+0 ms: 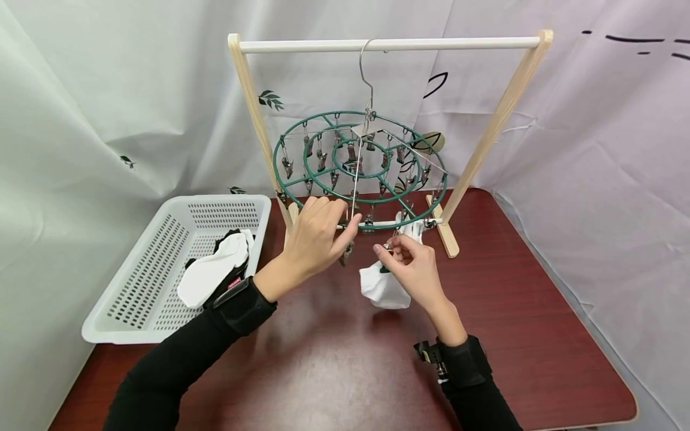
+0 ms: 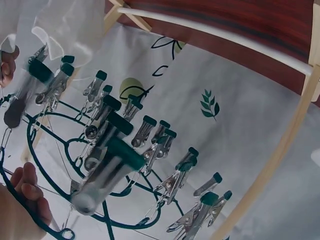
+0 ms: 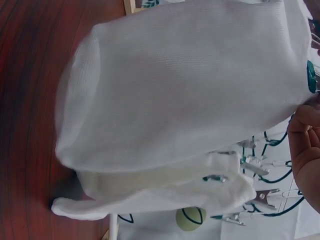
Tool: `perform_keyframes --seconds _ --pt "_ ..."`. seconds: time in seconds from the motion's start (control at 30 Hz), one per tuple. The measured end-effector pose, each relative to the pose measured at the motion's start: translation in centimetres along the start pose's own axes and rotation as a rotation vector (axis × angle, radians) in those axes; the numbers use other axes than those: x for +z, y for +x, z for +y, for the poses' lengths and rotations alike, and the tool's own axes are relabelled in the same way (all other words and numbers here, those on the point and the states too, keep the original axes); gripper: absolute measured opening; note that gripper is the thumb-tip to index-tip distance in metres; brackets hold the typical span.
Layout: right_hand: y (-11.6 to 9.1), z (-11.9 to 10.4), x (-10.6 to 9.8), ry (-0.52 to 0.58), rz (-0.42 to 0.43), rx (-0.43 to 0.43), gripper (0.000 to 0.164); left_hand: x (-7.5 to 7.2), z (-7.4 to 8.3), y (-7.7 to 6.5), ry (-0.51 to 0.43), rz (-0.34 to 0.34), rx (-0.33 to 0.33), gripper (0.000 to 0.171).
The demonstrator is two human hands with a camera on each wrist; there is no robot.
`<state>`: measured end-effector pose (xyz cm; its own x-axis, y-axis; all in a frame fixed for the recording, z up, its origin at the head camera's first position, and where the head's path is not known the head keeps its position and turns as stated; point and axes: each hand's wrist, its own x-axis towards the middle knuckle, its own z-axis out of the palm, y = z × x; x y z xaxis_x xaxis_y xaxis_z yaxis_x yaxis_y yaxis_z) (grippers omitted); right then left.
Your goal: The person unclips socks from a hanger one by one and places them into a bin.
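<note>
A round green drying hanger [image 1: 323, 194] with several metal clips hangs by its hook from a rack. At its near rim, my left hand [image 1: 315, 236] holds the ring, fingers curled around it in the left wrist view. Right of that, my right hand [image 1: 412, 266] pinches a metal clip [image 3: 311, 76] with a green tip between thumb and fingers. From this clip hangs a white sock [image 1: 384, 287], which fills much of the right wrist view. Another white sock [image 3: 165, 195] hangs clipped just behind it.
The wooden rack [image 1: 490, 129] with a white top bar [image 1: 458, 43] stands at the table's back. On the left, a white perforated basket [image 1: 162, 239] contains white socks [image 1: 212, 269] and black ones. A pale curtain [image 1: 593, 149] hangs behind the dark red table [image 1: 539, 335].
</note>
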<state>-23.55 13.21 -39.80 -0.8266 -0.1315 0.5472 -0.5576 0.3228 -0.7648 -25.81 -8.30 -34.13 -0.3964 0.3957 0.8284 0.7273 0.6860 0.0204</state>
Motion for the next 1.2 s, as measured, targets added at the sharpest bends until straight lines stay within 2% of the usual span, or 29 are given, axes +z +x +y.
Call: perform_keyframes --seconds 0.13,0.3,0.6,0.7,0.93,1.2 --pt "-0.1 -0.1 0.3 0.001 -0.027 0.001 0.014 0.1 -0.3 -0.3 0.014 -0.007 -0.049 0.026" --pt "-0.1 -0.4 0.4 0.022 -0.045 0.027 0.015 0.0 -1.0 -0.5 -0.002 -0.01 -0.068 0.02" --pt "0.1 -0.5 0.6 0.042 -0.07 0.089 0.016 -0.6 -1.8 -0.7 -0.018 -0.008 -0.115 0.022" --pt "0.1 -0.3 0.9 0.018 -0.07 0.086 0.02 -0.6 -1.8 -0.9 -0.016 -0.013 -0.12 0.022" --pt "0.3 -0.2 1.5 -0.028 -0.008 0.017 0.046 -0.9 -2.0 -1.3 -0.023 0.007 -0.143 0.022" --pt "0.4 -0.3 1.7 -0.027 -0.037 0.034 0.043 -1.2 -1.3 -1.7 -0.026 0.065 -0.183 0.03"
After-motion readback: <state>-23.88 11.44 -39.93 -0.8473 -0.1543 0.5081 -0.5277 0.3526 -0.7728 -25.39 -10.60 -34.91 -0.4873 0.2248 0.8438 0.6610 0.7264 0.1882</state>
